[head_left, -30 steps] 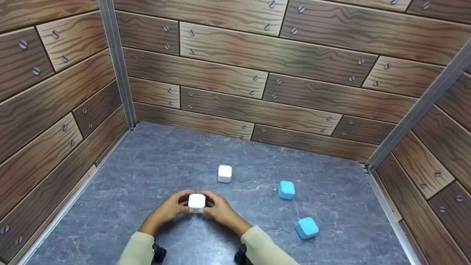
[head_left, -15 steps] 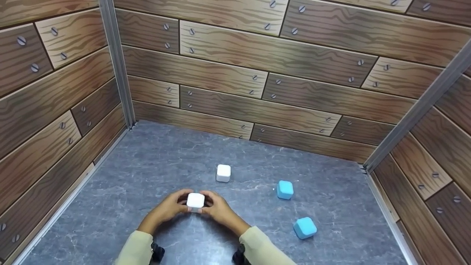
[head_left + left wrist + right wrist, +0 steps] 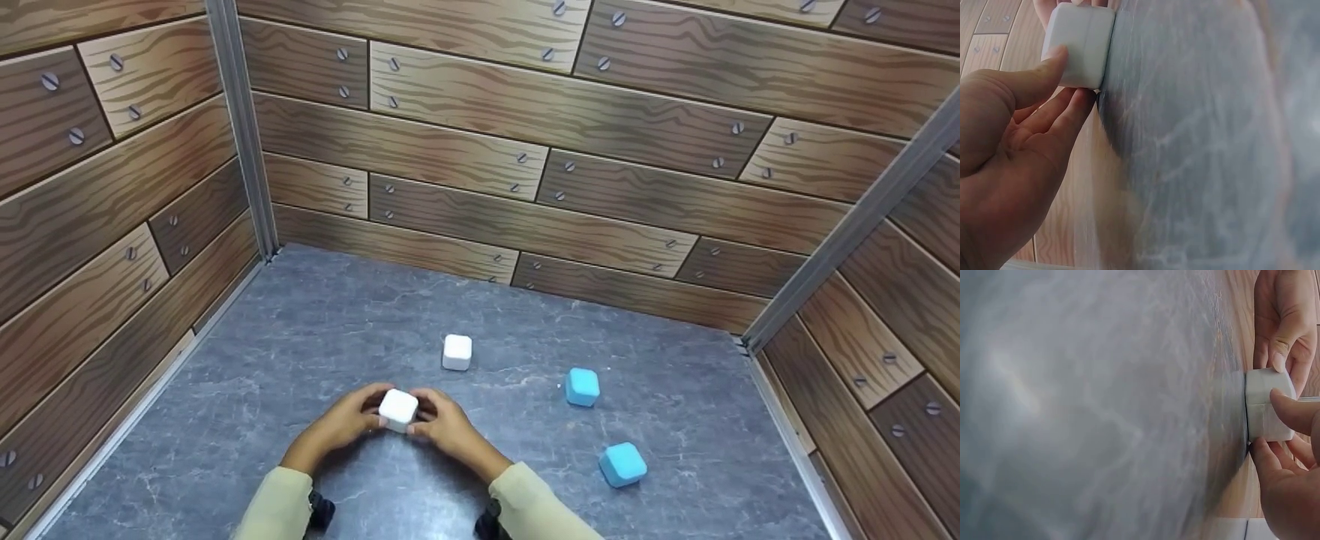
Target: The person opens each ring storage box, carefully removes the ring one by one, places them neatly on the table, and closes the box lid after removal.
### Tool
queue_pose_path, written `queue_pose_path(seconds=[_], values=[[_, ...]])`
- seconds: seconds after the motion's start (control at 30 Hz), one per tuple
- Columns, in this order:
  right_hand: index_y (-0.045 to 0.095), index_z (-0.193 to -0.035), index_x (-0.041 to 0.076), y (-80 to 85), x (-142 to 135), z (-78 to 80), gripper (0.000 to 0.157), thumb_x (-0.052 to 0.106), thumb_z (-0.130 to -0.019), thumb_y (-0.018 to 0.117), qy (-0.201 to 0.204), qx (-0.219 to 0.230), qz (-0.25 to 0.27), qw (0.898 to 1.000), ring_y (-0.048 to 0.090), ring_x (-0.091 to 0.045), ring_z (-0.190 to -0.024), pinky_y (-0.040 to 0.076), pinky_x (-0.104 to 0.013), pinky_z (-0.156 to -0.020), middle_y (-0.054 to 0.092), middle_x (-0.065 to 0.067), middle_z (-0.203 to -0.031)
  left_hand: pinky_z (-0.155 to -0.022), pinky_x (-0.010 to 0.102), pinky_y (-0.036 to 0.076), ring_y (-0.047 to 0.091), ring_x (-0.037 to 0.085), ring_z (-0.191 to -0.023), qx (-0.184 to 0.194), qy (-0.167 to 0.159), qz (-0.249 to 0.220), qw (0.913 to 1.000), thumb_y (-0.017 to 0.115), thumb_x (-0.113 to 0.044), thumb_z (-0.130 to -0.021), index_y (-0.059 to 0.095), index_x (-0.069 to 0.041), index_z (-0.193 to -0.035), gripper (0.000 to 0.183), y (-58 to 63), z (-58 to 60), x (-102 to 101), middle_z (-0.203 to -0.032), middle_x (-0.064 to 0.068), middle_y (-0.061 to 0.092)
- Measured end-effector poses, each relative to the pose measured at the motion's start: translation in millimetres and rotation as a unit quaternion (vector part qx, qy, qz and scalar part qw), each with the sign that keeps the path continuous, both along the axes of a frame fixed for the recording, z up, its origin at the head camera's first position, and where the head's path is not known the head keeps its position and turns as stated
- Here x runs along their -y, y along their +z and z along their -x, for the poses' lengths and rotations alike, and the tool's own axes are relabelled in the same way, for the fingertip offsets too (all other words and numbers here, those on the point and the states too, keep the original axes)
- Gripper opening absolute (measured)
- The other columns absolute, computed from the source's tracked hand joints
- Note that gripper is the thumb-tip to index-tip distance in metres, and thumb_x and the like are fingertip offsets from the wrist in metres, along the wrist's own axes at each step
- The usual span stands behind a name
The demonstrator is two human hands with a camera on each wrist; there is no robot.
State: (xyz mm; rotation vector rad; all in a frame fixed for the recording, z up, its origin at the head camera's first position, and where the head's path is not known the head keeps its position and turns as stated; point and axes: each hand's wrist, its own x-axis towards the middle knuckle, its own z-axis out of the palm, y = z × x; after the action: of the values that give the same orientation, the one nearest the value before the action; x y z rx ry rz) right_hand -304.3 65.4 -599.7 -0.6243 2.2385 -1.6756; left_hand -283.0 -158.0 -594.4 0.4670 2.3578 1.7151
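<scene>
Both hands grip one white cube with rounded edges (image 3: 398, 406) low in the middle of the head view. My left hand (image 3: 346, 421) holds its left side and my right hand (image 3: 448, 426) its right. In the left wrist view, the left thumb lies on the near face of the white cube (image 3: 1081, 48), fingers at its side and behind. From the right wrist, the cube (image 3: 1266, 413) appears to sit on the grey surface, with the right thumb on its near face. Just beyond the hands stands a second white cube (image 3: 457, 352), touched by neither.
Two light blue cubes stand to the right: one farther back (image 3: 582, 387), the other nearer (image 3: 623, 465). The grey marbled tabletop (image 3: 330, 315) is bounded by a wood-patterned back wall (image 3: 450, 127), a left wall (image 3: 97, 247) and a right wall (image 3: 862, 352).
The gripped white cube has turned slightly between the hands, its near edge now slanting. Both hands stay in nearly the same place. The other cubes have not moved on the table.
</scene>
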Motion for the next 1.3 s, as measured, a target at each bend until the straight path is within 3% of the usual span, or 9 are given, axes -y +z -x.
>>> queue_pose_path(seconds=[0.27, 0.43, 0.67, 0.87, 1.0, 1.1, 1.3], values=[[0.053, -0.136, -0.004, 0.3, 2, -0.5, 0.055, -0.005, -0.086, 0.073, -0.004, -0.003, -0.006, 1.0, 0.055, -0.039, -0.129, 0.05, -0.038, -0.104, 0.051, -0.022, -0.134, -0.1, 0.044, 0.052, 0.054, 0.043, -0.13, 0.025, 0.023, -0.001, 0.9994, 0.069, 0.0, -0.091, 0.047, 0.006, -0.142, 0.056, 0.0, -2.6, -1, -0.141, 0.027, 0.054], [0.053, -0.135, -0.006, -2.1, 1, 1.1, 0.053, -0.003, -0.087, 0.073, 0.006, -0.037, -0.004, 0.999, 0.059, -0.031, -0.123, 0.052, -0.032, -0.102, 0.055, -0.02, -0.129, -0.095, 0.043, 0.054, 0.058, 0.038, -0.125, 0.043, 0.047, 0.012, 0.9979, 0.074, -0.004, -0.088, 0.051, 0.001, -0.14, 0.057, 0.4, -5.2, 0, -0.136, 0.021, 0.059], [0.057, -0.132, -0.004, -1.2, 1, 2.3, 0.049, -0.006, -0.086, 0.072, -0.022, -0.036, -0.005, 0.999, 0.062, -0.031, -0.116, 0.055, -0.029, -0.095, 0.061, -0.019, -0.123, -0.096, 0.046, 0.053, 0.061, 0.039, -0.119, 0.008, 0.036, 0.032, 0.9988, 0.071, 0.002, -0.088, 0.054, 0.004, -0.136, 0.051, 2.8, -9.0, 3, -0.129, 0.024, 0.063], [0.059, -0.124, -0.012, -2.8, 6, 0.7, 0.043, -0.017, -0.081, 0.067, -0.053, -0.038, 0.005, 0.998, 0.062, -0.041, -0.11, 0.056, -0.04, -0.093, 0.06, -0.027, -0.119, -0.091, 0.045, 0.053, 0.064, 0.032, -0.107, -0.007, 0.052, 0.049, 0.9974, 0.07, 0.004, -0.086, 0.061, 0.003, -0.122, 0.036, 2.7, -11.3, 5, -0.115, 0.017, 0.067], [0.062, -0.118, -0.011, -2.2, 7, -1.7, 0.037, -0.016, -0.081, 0.068, -0.062, -0.048, 0.0, 0.997, 0.064, -0.037, -0.103, 0.058, -0.03, -0.083, 0.065, -0.025, -0.111, -0.086, 0.039, 0.053, 0.064, 0.029, -0.099, -0.027, 0.06, 0.049, 0.9966, 0.072, 0.006, -0.083, 0.061, 0.004, -0.112, 0.032, 0.7, -11.4, 5, -0.105, 0.015, 0.067], [0.065, -0.117, -0.008, -0.5, 7, -3.5, 0.036, -0.013, -0.082, 0.069, -0.061, -0.039, -0.007, 0.997, 0.066, -0.03, -0.1, 0.057, -0.026, -0.079, 0.068, -0.021, -0.108, -0.083, 0.035, 0.052, 0.063, 0.026, -0.096, -0.029, 0.063, 0.046, 0.9966, 0.073, 0.006, -0.081, 0.06, 0.006, -0.116, 0.037, -0.7, -10.3, 4, -0.104, 0.014, 0.066], [0.061, -0.122, -0.012, 0.9, 9, -4.1, 0.04, -0.011, -0.083, 0.068, -0.035, -0.037, -0.013, 0.999, 0.063, -0.04, -0.11, 0.053, -0.048, -0.097, 0.066, -0.028, -0.116, -0.085, 0.04, 0.053, 0.063, 0.027, -0.098, -0.024, 0.075, 0.05, 0.9957, 0.074, 0.005, -0.081, 0.058, 0.006, -0.126, 0.048, -0.6, -9.1, 1, -0.109, 0.015, 0.063]])
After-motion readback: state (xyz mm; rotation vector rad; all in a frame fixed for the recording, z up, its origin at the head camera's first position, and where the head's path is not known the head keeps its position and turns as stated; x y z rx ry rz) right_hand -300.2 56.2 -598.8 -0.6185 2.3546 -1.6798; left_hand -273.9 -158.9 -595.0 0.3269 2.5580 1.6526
